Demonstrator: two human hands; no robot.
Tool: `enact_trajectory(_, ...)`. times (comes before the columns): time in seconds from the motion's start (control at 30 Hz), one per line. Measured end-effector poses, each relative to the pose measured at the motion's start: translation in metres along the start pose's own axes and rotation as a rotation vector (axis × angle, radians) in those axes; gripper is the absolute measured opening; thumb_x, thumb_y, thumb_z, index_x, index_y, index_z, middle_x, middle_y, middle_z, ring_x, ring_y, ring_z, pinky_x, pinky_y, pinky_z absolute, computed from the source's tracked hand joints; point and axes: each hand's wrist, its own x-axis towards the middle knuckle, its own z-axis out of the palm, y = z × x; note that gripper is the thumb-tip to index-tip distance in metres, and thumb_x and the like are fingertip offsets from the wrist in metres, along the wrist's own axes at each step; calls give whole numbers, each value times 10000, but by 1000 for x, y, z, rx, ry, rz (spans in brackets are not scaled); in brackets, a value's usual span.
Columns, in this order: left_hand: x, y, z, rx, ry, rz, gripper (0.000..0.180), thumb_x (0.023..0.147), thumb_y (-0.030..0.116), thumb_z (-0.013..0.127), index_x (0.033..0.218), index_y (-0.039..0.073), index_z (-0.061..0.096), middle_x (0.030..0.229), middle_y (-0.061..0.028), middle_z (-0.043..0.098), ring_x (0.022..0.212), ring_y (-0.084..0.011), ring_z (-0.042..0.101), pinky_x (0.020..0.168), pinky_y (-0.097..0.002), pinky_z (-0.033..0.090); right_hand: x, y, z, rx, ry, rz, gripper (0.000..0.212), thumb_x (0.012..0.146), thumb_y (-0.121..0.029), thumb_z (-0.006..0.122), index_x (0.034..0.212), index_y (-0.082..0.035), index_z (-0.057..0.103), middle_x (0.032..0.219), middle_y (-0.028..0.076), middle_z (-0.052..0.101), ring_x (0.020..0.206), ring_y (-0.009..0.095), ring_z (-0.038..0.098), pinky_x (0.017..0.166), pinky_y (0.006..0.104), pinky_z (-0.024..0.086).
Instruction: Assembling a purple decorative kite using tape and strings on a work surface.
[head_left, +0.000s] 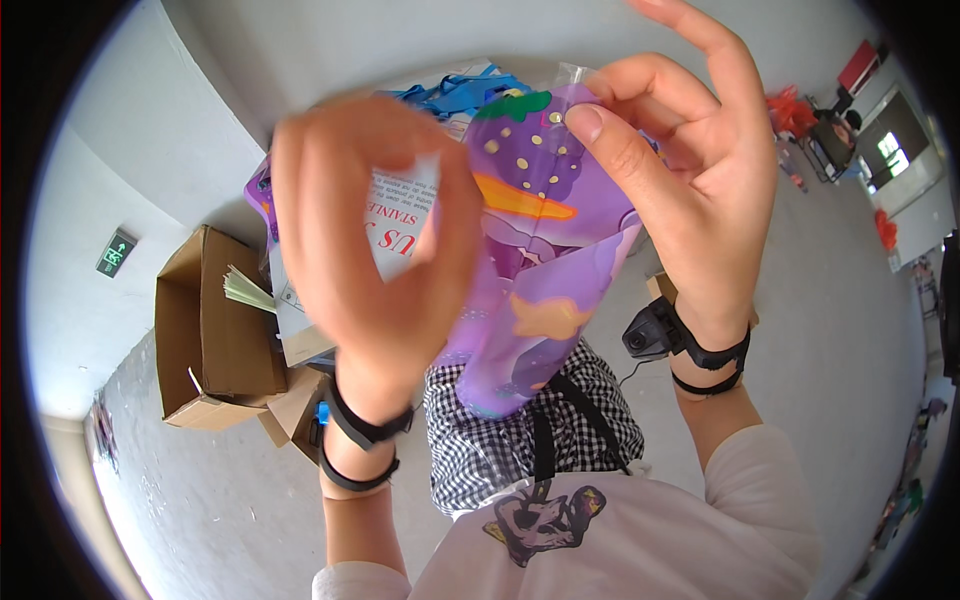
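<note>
A purple printed plastic sheet (545,225), with a berry picture and an orange shape, hangs curled in front of my body. My right hand (690,170) pinches its upper right edge between thumb and forefinger, other fingers raised. A clear film strip (572,76) stands up beside that pinch. My left hand (365,215), smeared by motion, is curled into a ring at the sheet's left side. What its fingertips hold is hidden. Through the ring shows a white printed surface (408,215). Blue straps or ribbons (470,90) lie behind the sheet.
At the left stands an open cardboard box (220,320), with pale papers (248,290) beside it. Another carton flap (297,400) juts out below. Red bags (790,112) and furniture are at the far right. A small black camera (650,330) is strapped to my right wrist.
</note>
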Motion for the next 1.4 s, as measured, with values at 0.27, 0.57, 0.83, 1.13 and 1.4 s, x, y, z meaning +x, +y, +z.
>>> enact_trajectory(0.27, -32, 33, 9, -152, -183, -156, 201, 691, -47, 689, 876, 24, 655, 794, -52, 623, 607, -155, 569, 515, -261, 441, -5, 3, 6, -24, 18, -39, 593, 801, 59, 636, 1341, -26, 406, 915, 74, 653, 846, 139, 606, 787, 254, 456)
enact_trajectory(0.57, -27, 23, 2, -404, -83, -602, 141, 850, 6, 717, 977, -26, 665, 886, -33, 679, 749, -69, 608, 671, -207, 489, -9, 4, 12, -39, 30, -76, 584, 789, 56, 641, 1322, -30, 420, 908, 69, 654, 834, 141, 604, 783, 258, 451)
enact_trajectory(0.83, -25, 18, -5, -653, -108, -732, 142, 841, -34, 712, 968, -47, 650, 912, -35, 651, 809, -82, 597, 719, -220, 492, -9, 4, 15, -51, 39, -98, 577, 777, 53, 646, 1306, -34, 432, 902, 64, 654, 824, 143, 601, 780, 261, 447)
enact_trajectory(1.13, -21, 14, -12, -803, -162, -793, 152, 832, -48, 702, 962, -29, 626, 906, -24, 627, 819, -82, 584, 752, -219, 485, -10, 4, 19, -61, 48, -118, 569, 764, 50, 651, 1288, -39, 447, 895, 58, 655, 812, 145, 599, 775, 265, 443)
enact_trajectory(1.4, -19, 13, -14, -782, -153, -773, 146, 833, -54, 699, 958, -33, 628, 899, -29, 631, 814, -83, 591, 742, -216, 490, -8, 3, 20, -67, 51, -132, 561, 753, 47, 655, 1271, -43, 459, 888, 53, 655, 801, 146, 596, 772, 268, 439)
